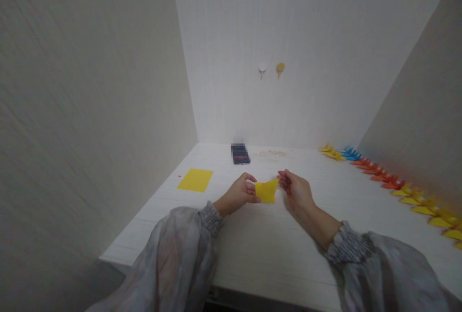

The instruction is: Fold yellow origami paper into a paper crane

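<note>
A small piece of folded yellow origami paper (266, 191) is held up above the white table, roughly square with its upper right corner drawn out to a point. My left hand (241, 191) grips its left edge between thumb and fingers. At the raised right corner, the fingertips of my right hand (296, 189) are pinched together on the paper. To the left of my hands, a flat square yellow sheet (195, 180) lies on the table. The paper's inner folds are too small to make out.
Folded paper cranes in yellow, blue and orange-red (375, 171) line the table's right side. A dark pixelated phone-like object (240, 153) lies near the back wall. Two hooks, one white (262, 68) and one tan (280, 67), are on that wall. Side walls enclose the white table (274, 249).
</note>
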The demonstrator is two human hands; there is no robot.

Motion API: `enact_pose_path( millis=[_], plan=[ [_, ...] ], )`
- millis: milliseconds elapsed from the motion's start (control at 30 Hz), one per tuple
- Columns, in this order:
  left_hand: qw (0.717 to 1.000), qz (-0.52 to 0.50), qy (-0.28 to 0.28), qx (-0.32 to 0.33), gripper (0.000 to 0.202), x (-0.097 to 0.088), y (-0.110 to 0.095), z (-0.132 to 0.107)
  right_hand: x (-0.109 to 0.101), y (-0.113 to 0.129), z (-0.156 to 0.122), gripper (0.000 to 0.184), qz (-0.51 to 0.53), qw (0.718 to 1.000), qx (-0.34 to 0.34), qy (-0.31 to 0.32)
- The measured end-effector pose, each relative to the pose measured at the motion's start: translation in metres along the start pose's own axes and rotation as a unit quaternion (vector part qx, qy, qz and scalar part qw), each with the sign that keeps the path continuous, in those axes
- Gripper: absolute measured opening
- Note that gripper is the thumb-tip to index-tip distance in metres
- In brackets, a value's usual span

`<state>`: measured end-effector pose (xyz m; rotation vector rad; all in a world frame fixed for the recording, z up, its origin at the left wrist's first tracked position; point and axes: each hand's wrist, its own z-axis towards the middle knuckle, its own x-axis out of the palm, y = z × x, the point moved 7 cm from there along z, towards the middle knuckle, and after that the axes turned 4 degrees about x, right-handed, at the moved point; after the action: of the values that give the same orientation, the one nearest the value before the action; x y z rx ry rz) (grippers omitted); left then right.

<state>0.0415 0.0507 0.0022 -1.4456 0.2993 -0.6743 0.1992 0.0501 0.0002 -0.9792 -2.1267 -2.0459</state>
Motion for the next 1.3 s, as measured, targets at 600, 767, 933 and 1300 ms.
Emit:
enact_pose_path(
  millis=[600, 767, 933, 1300],
  plan=[
    [1.000, 0.017, -0.025, -0.007, 0.052, -0.008, 0.004, 0.001, 0.025, -0.020, -0.011, 0.020, -0.133, 0.970, 0.057, 0.197],
    [0.994, -0.021, -0.106, 0.034, 0.049, -0.023, -0.003, 0.001, 0.024, -0.017, -0.008, 0.019, -0.110, 0.969, 0.083, 0.207],
    [0.980, -0.049, -0.183, 0.064, 0.045, -0.036, -0.009, -0.001, 0.025, -0.021, -0.009, 0.019, -0.116, 0.964, 0.099, 0.217],
    [0.964, -0.070, -0.246, 0.071, 0.044, -0.044, -0.012, -0.003, 0.036, -0.029, -0.022, 0.027, -0.153, 0.933, 0.120, 0.301]
  ],
)
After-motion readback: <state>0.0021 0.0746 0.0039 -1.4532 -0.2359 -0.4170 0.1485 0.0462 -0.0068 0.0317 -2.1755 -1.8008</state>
